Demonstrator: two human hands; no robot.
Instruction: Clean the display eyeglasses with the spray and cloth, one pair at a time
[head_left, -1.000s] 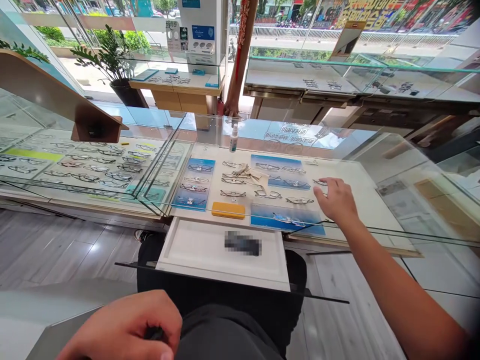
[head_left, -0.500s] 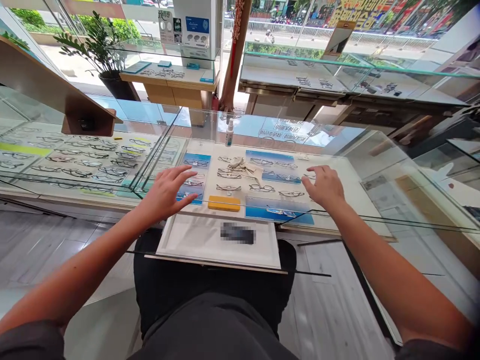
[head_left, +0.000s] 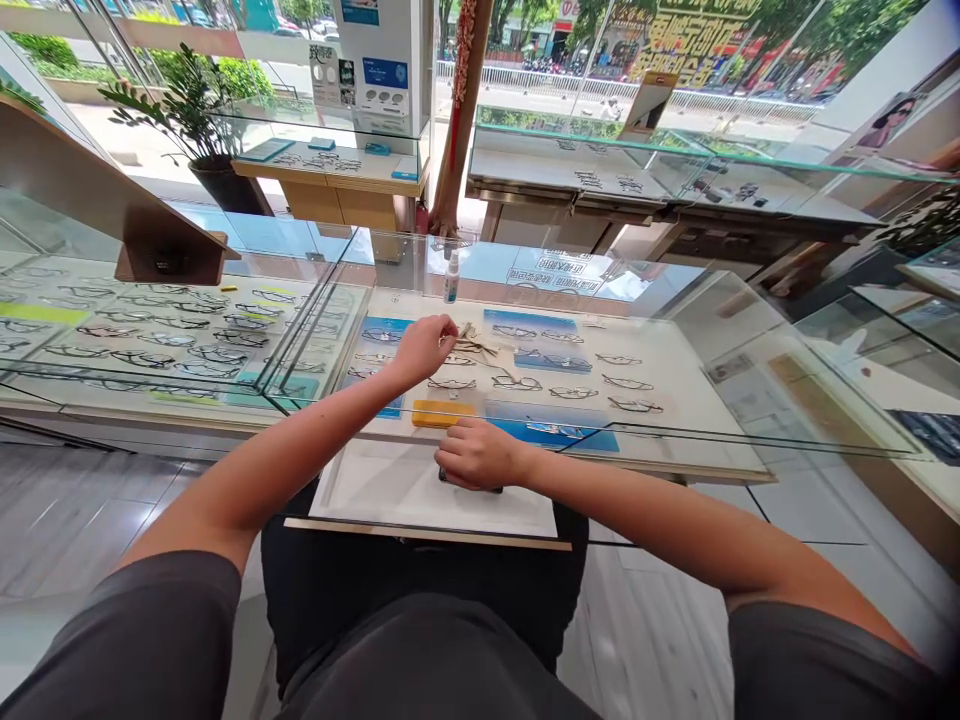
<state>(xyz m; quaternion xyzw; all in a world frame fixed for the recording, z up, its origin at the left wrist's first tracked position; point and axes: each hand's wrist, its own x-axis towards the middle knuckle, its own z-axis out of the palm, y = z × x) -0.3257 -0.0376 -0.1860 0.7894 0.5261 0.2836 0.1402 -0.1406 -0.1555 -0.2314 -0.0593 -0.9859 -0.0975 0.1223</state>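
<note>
Though rumpled, pale beige cloth point(head_left: 480, 348).

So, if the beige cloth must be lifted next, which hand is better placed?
Probably the left hand: its fingers are at the beige cloth, whereas the right hand is over the dark object in the drawer.

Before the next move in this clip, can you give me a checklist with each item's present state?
1. Left hand at the tan cloth: ok.
2. Left-hand grip on the cloth: cannot tell; the fingertips are too small to read.
3. Drawer open: ok, pulled out over the lap.
4. Dark object in the drawer uncovered: not ok, the right hand hides most of it.
5. Spray bottle upright: ok.
</note>
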